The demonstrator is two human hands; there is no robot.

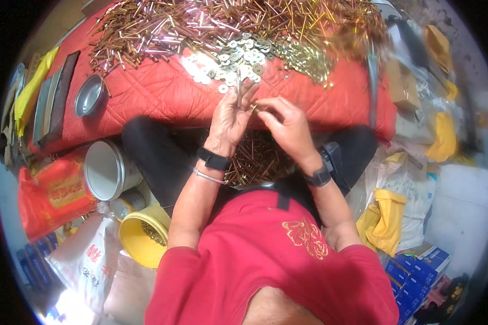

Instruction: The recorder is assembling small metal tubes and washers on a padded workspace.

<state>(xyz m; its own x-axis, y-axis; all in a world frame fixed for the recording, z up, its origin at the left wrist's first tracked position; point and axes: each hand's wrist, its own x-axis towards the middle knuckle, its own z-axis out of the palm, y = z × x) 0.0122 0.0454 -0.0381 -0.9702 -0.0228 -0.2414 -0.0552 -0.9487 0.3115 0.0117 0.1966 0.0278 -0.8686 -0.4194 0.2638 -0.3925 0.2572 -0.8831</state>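
My left hand (pixel 228 120) is palm up, its thumb and fingers around a slim metal rod (pixel 238 89) that stands upright. Close beside it, my right hand (pixel 287 123) pinches a small brass-coloured piece (pixel 254 108), too small to tell its exact kind. Just beyond my hands lie many flat round washers (pixel 248 56), in a loose heap on a red quilted cloth (pixel 162 97). To their right is a pile of small brass-coloured pieces (pixel 303 60). A large heap of copper-coloured metal rods (pixel 200 24) spreads across the far side.
More rods (pixel 256 157) lie between my legs. At left are a metal bowl (pixel 90 96), a round tin (pixel 104 170), a yellow bucket (pixel 141 235) with small pieces inside, and a red sack (pixel 54 189). Yellow bags (pixel 382 219) and blue boxes (pixel 417 276) sit at right.
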